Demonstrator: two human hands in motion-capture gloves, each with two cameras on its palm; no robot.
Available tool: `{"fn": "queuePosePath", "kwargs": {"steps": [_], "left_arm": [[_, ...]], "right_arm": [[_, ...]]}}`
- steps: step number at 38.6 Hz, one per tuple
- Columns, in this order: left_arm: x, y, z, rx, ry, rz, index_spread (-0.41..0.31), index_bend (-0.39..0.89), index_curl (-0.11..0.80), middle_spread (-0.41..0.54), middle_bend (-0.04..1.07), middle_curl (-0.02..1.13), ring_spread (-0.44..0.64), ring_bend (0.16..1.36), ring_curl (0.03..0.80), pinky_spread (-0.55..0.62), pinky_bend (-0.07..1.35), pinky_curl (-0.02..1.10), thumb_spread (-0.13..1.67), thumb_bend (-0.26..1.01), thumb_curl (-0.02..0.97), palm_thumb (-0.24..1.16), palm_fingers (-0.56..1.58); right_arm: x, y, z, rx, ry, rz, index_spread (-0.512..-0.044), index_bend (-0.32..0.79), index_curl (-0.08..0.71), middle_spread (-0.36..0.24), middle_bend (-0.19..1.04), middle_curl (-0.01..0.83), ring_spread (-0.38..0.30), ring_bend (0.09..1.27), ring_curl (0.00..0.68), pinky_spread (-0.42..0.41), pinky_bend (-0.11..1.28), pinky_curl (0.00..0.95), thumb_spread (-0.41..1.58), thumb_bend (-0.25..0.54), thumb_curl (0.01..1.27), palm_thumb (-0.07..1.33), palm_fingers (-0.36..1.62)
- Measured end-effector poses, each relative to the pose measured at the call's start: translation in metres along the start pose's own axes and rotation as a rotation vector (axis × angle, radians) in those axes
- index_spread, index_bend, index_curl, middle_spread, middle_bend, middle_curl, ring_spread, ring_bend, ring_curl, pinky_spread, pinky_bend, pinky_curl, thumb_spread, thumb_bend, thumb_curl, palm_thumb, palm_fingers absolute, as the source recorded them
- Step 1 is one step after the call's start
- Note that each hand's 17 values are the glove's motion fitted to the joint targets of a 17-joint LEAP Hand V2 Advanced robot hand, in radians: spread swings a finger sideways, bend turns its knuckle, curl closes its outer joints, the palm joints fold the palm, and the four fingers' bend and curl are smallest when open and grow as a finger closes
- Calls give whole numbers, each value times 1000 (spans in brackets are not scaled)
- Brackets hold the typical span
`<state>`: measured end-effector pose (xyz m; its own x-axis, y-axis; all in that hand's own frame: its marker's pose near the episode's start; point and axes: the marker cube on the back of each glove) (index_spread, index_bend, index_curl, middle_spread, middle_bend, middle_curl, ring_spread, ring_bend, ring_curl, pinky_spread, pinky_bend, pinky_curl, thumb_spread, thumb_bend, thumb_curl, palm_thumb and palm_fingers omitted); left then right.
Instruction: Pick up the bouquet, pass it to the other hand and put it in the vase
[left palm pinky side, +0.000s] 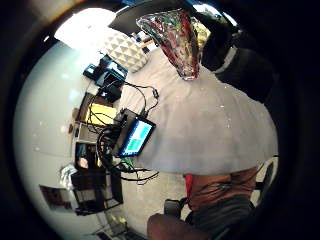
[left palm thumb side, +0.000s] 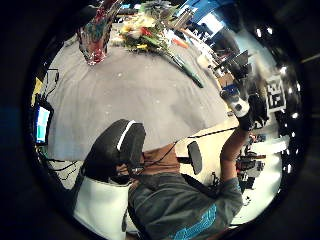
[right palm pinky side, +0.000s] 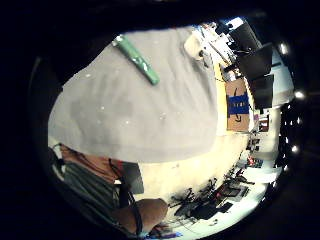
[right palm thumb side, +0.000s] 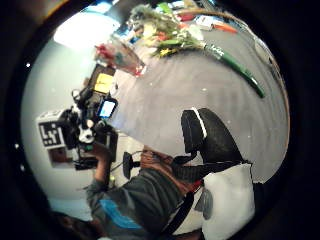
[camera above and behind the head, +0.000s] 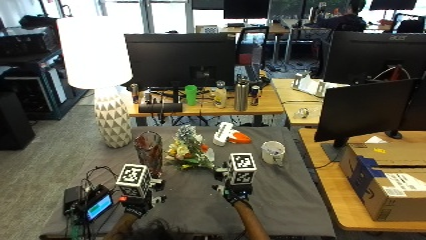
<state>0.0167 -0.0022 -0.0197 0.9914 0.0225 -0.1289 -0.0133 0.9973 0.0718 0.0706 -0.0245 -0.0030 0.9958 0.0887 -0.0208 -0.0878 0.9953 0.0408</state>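
Both hands are raised above the near part of the grey table (camera above and behind the head: 279, 200), neither touching any object. Left hand (camera above and behind the head: 135, 202) hovers near the small screen device (camera above and behind the head: 98, 206) at the table's left edge; its finger posture cannot be determined. Beyond it, the multicoloured glass vase (camera above and behind the head: 149, 152) stands upright. Just beside the vase, the bouquet (camera above and behind the head: 186, 148) lies flat on the cloth, blossoms toward the vase, green-wrapped stems (right palm thumb side: 239, 68) pointing away. Right hand (camera above and behind the head: 236, 192) hovers near the bouquet; its finger posture likewise cannot be determined. Further right stands a white mug (camera above and behind the head: 272, 152).
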Motion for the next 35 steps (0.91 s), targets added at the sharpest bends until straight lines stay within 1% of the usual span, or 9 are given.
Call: {"fn": "queuePosePath", "kwargs": {"steps": [4,7,9,12,17,20,23,28,35], "left_arm": [[2,-1,1,8,10,-2,-76,109,252,-26,176,312,48,579,320,205,420,355,969,-28,257,295,510],[1,-2,3,17,18,0,-71,113,251,-25,175,316,48,584,323,204,426,361,970,-28,261,294,502],[1,-3,4,22,23,-3,-65,110,250,-24,177,319,48,588,325,203,429,364,971,-28,263,293,498],[-2,-4,9,14,20,-17,-62,111,248,-23,179,323,49,593,327,203,433,368,971,-28,265,293,493],[-3,-9,19,-9,33,-35,-58,113,248,-20,178,327,49,598,329,201,440,376,972,-28,269,292,488],[-2,-10,24,-29,33,-37,-57,114,248,-19,178,330,49,600,330,201,445,378,973,-27,270,293,487],[-2,-14,33,-38,27,-32,-56,115,248,-18,178,333,49,601,331,196,447,380,973,-27,271,292,486],[1,-23,45,-40,36,-23,-55,117,250,-17,176,334,52,605,333,193,450,383,975,-27,274,294,482],[11,-20,44,-86,57,-27,-55,119,252,-12,175,337,55,608,334,187,453,386,976,-27,276,294,479]], "right_arm": [[27,-16,3,50,-4,46,-328,74,186,103,262,321,224,315,243,317,593,353,1210,132,297,627,171],[46,-31,12,74,-3,77,-329,82,182,113,251,324,229,328,253,317,619,364,1199,113,303,633,136],[57,-39,20,79,-3,96,-333,57,167,115,221,317,235,327,255,321,665,377,1192,106,307,646,65],[75,-54,37,82,-19,121,-347,57,155,122,205,315,239,331,259,322,708,389,1179,89,312,656,12],[102,-87,77,77,-77,160,-351,61,135,132,189,312,249,337,256,327,765,396,1162,59,316,667,-44],[109,-90,90,23,-98,215,-348,53,122,140,185,309,254,343,256,326,790,398,1152,39,319,669,-71],[99,-64,74,-71,-111,278,-343,60,114,150,181,306,258,343,257,327,802,399,1146,26,321,679,-97],[90,-59,85,-180,-209,282,-332,63,104,157,182,304,264,344,259,326,796,395,1130,3,325,696,-121],[91,-58,101,-316,-206,376,-310,85,103,156,217,315,262,347,262,326,759,380,1139,33,356,813,-63]]}}
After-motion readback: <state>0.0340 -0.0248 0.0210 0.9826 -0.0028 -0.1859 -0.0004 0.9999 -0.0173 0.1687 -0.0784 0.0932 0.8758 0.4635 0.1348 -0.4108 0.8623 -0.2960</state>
